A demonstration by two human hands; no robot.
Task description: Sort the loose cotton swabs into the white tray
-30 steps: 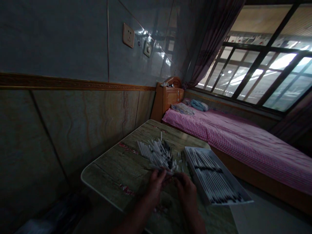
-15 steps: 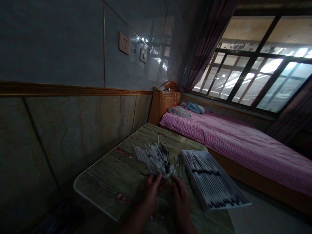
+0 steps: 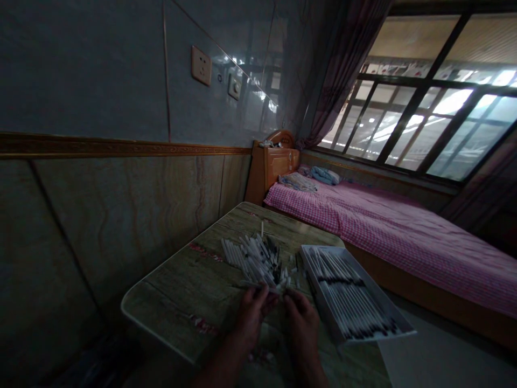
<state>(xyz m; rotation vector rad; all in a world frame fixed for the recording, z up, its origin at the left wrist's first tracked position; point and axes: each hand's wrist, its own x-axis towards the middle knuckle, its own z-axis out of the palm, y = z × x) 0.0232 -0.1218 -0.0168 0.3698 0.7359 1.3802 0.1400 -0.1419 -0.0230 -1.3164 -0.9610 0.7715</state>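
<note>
My left hand (image 3: 251,311) is closed in a pinch around a thin pale pen barrel (image 3: 247,283), which pokes out to the left of the fingertips. Close by on the right, my right hand (image 3: 302,318) has its thumb and fingers pressed together; whatever lies between them is too small and dark to make out. Just beyond both hands is a heap of whitish pen barrels (image 3: 242,253) with black slender parts (image 3: 273,253) mixed in on its right side. Small white pieces (image 3: 287,280) lie scattered between the heap and the tray.
A shallow white tray (image 3: 398,318) of long white pens with dark ends stands at the table's right side, its corner past the edge. The patterned table (image 3: 169,296) stands near the tiled wall (image 3: 121,205). Behind is a bed (image 3: 363,215) with a pink checked cover.
The view has shifted slightly. My right hand's fingers have curled in more and its fingertips have come up a little; the left hand keeps its pinch on the barrel.
</note>
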